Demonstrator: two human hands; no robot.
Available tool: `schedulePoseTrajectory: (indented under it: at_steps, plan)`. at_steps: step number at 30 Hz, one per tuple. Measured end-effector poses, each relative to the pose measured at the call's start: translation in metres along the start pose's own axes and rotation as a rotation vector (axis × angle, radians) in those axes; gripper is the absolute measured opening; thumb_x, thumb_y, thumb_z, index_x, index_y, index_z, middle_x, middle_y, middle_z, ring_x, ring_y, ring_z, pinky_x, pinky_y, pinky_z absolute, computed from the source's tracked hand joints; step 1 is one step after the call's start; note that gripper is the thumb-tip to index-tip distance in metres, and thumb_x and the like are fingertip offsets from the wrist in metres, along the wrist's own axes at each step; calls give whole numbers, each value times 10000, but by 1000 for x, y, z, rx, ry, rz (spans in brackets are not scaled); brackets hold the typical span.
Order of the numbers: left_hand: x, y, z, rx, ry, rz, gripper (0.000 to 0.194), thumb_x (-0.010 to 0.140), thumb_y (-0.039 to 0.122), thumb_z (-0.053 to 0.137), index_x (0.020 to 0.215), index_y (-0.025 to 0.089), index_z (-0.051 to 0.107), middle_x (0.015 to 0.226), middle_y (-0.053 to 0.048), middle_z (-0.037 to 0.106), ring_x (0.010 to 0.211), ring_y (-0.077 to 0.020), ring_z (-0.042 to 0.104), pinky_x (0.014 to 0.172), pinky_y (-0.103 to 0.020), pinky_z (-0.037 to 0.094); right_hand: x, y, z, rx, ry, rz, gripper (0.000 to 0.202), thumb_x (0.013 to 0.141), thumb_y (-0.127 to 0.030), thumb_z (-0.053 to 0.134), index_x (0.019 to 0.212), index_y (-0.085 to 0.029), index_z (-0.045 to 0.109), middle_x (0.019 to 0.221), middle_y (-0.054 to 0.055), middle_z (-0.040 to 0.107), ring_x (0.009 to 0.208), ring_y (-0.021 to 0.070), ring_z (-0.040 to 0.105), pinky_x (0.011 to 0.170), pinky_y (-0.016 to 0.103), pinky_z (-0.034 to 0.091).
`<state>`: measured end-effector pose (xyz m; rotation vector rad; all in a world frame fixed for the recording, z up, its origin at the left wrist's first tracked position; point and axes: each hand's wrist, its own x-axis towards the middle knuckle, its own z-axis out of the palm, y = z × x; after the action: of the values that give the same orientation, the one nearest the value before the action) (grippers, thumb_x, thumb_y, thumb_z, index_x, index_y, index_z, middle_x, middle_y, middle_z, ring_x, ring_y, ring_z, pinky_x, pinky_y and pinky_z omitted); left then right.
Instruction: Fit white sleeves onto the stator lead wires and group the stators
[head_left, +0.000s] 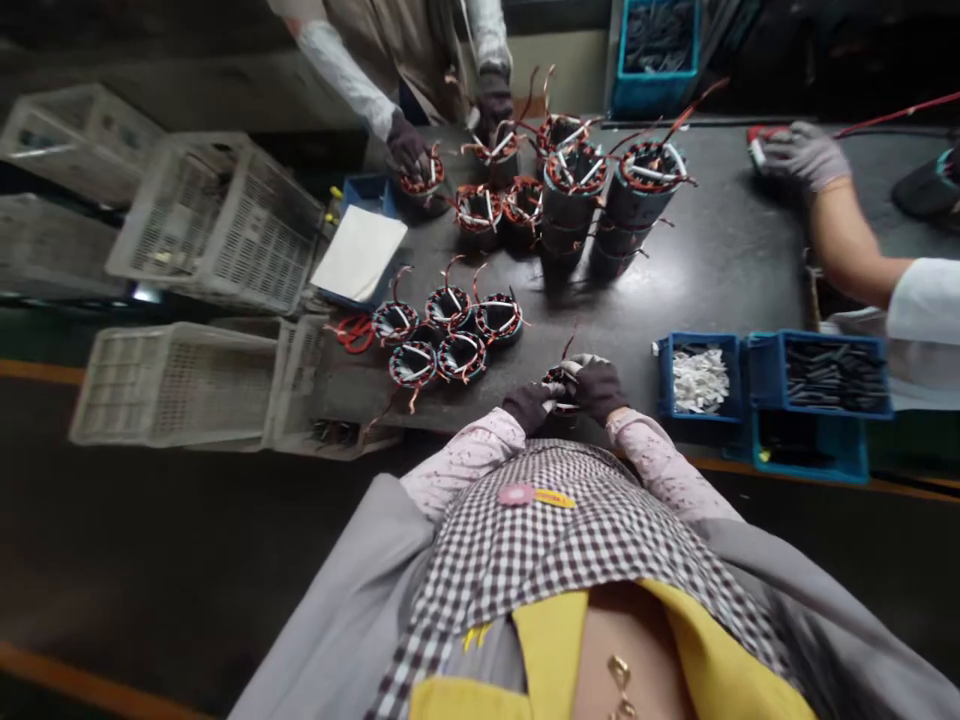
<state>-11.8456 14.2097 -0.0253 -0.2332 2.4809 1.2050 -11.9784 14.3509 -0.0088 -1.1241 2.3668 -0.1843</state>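
Observation:
At the table's near edge, a motor stator (559, 378) with copper wire sticking up sits between my gloved hands, mostly covered by them. My left hand (531, 402) grips its left side, fingers closed around the rim. From the right, my right hand (594, 384) bends over the top with the fingertips pinched near a white sleeve. Whatever the fingertips pinch is too small to make out. Left of my hands stand several wound stators (461, 355) with white sleeves across their openings.
Blue bins of white sleeves (701, 380) and black sleeves (836, 375) stand right. Taller stacked stators (574, 200) rise at the back. Co-workers' gloved hands (409, 145) work opposite, another hand (810, 158) at right. Red scissors (354, 334), a paper pad (360, 253) and crates (225, 220) lie left.

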Motion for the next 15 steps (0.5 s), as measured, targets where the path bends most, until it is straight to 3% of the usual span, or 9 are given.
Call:
schedulePoseTrajectory:
  at_steps: [3, 6, 7, 10, 13, 15]
  plan:
    - [-3, 0, -2, -112, 168, -184, 444, 1009, 169, 496, 1409, 203, 687, 1398, -46, 720, 1303, -187, 657, 1186, -331, 487, 9, -14, 3, -124, -36, -30, 395, 1048, -344, 492, 1276, -152, 750, 1275, 204, 677, 1203, 331, 566, 1044, 449, 378]
    - [-6, 0, -8, -56, 298, -417, 485, 1074, 262, 425, 1532, 194, 570, 1511, -83, 640, 1389, -210, 603, 1199, -362, 474, 16, -17, 7, -112, -26, -17, 421, 1062, -375, 461, 1238, -142, 764, 1265, 217, 669, 1213, 341, 547, 1052, 461, 362]
    - [-5, 0, -9, -21, 287, -495, 509, 1090, 315, 408, 1565, 178, 529, 1541, -110, 611, 1411, -233, 588, 1204, -383, 466, 17, -15, 8, -95, -19, 1, 422, 1060, -380, 461, 1227, -144, 769, 1266, 216, 669, 1210, 341, 547, 1055, 459, 365]
    - [4, 4, -8, -13, 96, -609, 608, 1098, 506, 379, 1567, 143, 514, 1532, -181, 603, 1395, -317, 601, 1175, -448, 473, 19, -6, 3, -11, -8, 39, 392, 1036, -370, 492, 1176, -149, 784, 1255, 199, 672, 1196, 330, 556, 1061, 440, 392]
    - [18, 9, 0, -40, 5, -576, 648, 1107, 543, 331, 1549, 110, 523, 1505, -224, 609, 1386, -346, 600, 1163, -469, 461, 16, -11, -12, 247, -14, 69, 372, 1014, -333, 480, 1099, -148, 791, 1165, 157, 698, 1118, 279, 596, 1012, 392, 461]
    - [22, 12, 5, -8, 4, -468, 568, 1105, 465, 408, 1522, 107, 552, 1505, -216, 611, 1403, -331, 581, 1178, -432, 437, 13, -27, -25, 532, -13, -83, 392, 1021, -359, 448, 1040, -162, 787, 1088, 111, 710, 1065, 237, 620, 983, 358, 498]
